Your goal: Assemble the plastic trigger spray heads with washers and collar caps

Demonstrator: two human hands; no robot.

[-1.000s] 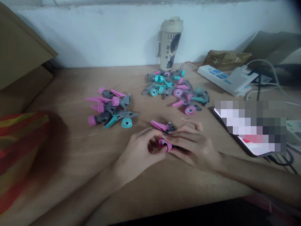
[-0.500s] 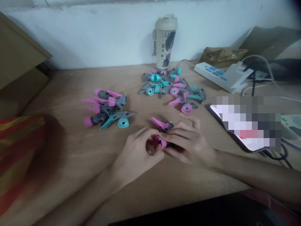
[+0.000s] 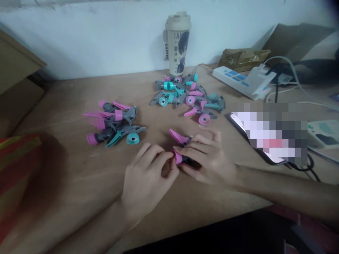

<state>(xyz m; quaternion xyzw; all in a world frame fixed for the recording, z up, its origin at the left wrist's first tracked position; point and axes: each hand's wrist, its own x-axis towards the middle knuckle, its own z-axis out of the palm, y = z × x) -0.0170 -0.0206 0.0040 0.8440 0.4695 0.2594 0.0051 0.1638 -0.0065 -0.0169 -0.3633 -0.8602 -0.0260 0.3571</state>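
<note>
A grey and pink trigger spray head (image 3: 178,157) lies low over the table between my hands, its pink collar facing left. My right hand (image 3: 212,157) is wrapped over the grey body, hiding most of it, while the pink trigger (image 3: 178,136) sticks up beyond the fingers. At the collar's open end, thumb and fingertips of my left hand (image 3: 150,176) are pinched together. Whatever is between those fingertips is too small to make out. To the left lies a small group of pink, teal and grey spray heads (image 3: 116,121); a larger pile (image 3: 185,95) lies farther back.
A lidded coffee cup (image 3: 178,46) stands against the wall behind the pile. At the right are a phone (image 3: 254,143), a white power strip (image 3: 238,81) with cables, and a taped brown parcel (image 3: 241,58). Cardboard (image 3: 18,60) and a red-yellow cloth (image 3: 16,187) edge the left side.
My left fingertips have closed in on the collar's mouth, and the collar has turned more sideways. The whole view has shifted slightly, moving the scene left.
</note>
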